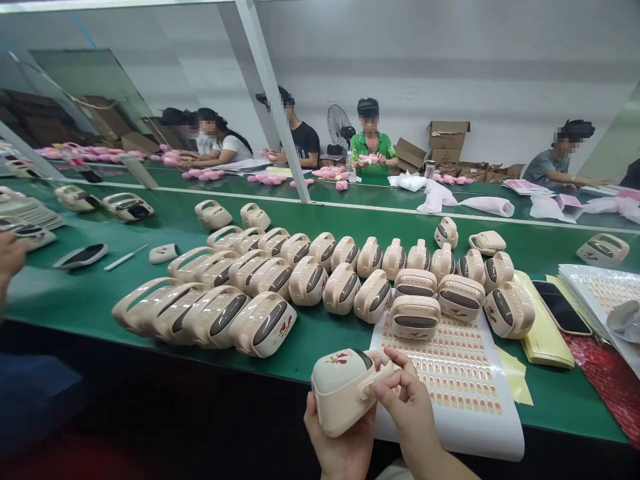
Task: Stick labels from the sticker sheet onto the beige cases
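Note:
A small cream device [335, 393] with a carry handle, a dark window and a red floral print is held above the table's front edge. My left hand [345, 447] cups it from below, its fingers wrapped round the body. On its right side, the fingers of my right hand [407, 407] are closed at the handle. Whether a small sticker is under those fingertips cannot be seen. Below and behind my right hand lies a white sheet [465, 423] with rows of small oval stickers, its front edge curling over the table edge. Several matching devices [267, 323] stand in rows beyond my hands, some on the sheet.
The green table [300, 370] carries a yellow paper stack [547, 343], a phone [560, 307] and more sticker sheets [600, 287] at right. A white pen-like tool [125, 258] lies at left. Another person's hand [10, 253] is at the left edge. Several people sit across the line with pink items.

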The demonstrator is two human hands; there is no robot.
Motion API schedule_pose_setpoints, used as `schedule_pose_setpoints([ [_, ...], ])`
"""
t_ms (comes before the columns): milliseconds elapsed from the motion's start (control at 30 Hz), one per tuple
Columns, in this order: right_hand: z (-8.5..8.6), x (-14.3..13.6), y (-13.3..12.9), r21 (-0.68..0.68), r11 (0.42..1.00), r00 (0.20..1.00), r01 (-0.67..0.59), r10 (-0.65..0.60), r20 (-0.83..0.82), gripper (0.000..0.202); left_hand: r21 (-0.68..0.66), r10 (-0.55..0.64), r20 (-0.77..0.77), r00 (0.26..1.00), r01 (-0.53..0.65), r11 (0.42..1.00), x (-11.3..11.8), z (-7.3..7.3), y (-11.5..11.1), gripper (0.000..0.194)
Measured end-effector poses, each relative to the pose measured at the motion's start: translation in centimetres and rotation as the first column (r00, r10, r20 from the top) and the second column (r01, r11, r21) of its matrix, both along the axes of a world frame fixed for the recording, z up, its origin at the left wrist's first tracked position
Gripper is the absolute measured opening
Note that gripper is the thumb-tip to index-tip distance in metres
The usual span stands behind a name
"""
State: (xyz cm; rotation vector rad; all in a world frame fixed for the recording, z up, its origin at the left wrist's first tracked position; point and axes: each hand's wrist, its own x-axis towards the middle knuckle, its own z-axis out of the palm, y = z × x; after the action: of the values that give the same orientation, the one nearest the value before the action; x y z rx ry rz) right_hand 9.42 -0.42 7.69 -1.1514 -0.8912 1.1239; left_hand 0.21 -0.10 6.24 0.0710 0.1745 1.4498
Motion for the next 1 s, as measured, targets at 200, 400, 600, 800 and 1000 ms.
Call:
schedule_pose_setpoints([
  [200, -0.9, -0.4, -0.2, 0.08, 0.995, 0.992, 0.053, -0.062, 0.114, 0.022, -0.167, -0.009, 0.034, 0.999, 0.015, 0.986, 0.6, -0.2, 0.0, 0.032],
  [400, -2.2, -0.9, -0.2, 0.219, 0.969, 0.957, 0.117, -0.169, 0.238, 0.02, -0.159, -0.017, 0.011, 1.0, 0.019, 0.987, 0.9, 0.0, 0.0, 0.031],
  [600, -1.3, -0.5, -0.4, 0.42, 0.902, 0.806, 0.101, -0.322, 0.497, 0.013, -0.252, -0.048, 0.028, 0.998, 0.053, 0.966, 0.6, -0.5, -0.1, 0.038],
  [800, -0.7, 0.4, -0.3, 0.492, 0.871, 0.656, -0.011, -0.365, 0.66, 0.025, -0.21, -0.102, -0.025, 0.994, 0.095, 0.973, 0.4, -0.9, -0.5, 0.04],
  [1000, -2.0, 0.3, 0.8, 0.314, 0.946, 0.869, -0.077, -0.09, 0.487, 0.034, -0.183, -0.121, -0.013, 0.993, 0.117, 0.976, 0.2, -1.0, -0.5, 0.031],
])
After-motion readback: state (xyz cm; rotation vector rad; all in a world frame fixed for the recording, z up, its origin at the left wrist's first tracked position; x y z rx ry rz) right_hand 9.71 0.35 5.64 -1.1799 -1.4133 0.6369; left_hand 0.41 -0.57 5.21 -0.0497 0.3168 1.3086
